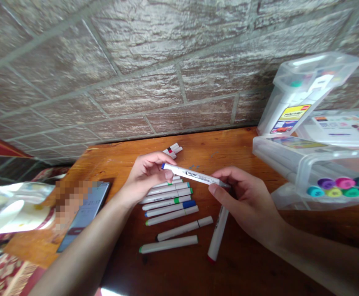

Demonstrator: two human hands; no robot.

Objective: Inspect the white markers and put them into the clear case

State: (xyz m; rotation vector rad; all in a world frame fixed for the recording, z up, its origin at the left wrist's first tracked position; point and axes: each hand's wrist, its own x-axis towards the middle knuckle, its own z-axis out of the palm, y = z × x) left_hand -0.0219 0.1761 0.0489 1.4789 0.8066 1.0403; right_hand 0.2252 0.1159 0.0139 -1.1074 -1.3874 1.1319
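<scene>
A white marker with a blue tip [194, 176] is held level above the wooden table [253, 263], between both hands. My left hand [147, 174] pinches its blue end with closed fingers. My right hand [245, 201] grips the other end, fingers curled round it. Under the hands lie several white markers [170, 203] in a rough row, with green, blue and dark ends. One more marker [218, 234] lies upright in the picture below my right hand, red end nearest me. A couple of short markers [173, 151] sit near the wall.
A clear plastic marker case [318, 160] stands open at the right, coloured marker caps showing at its end. A phone [85, 216] lies at the left by a white bag [15, 209]. A stone-block wall [154, 61] backs the table.
</scene>
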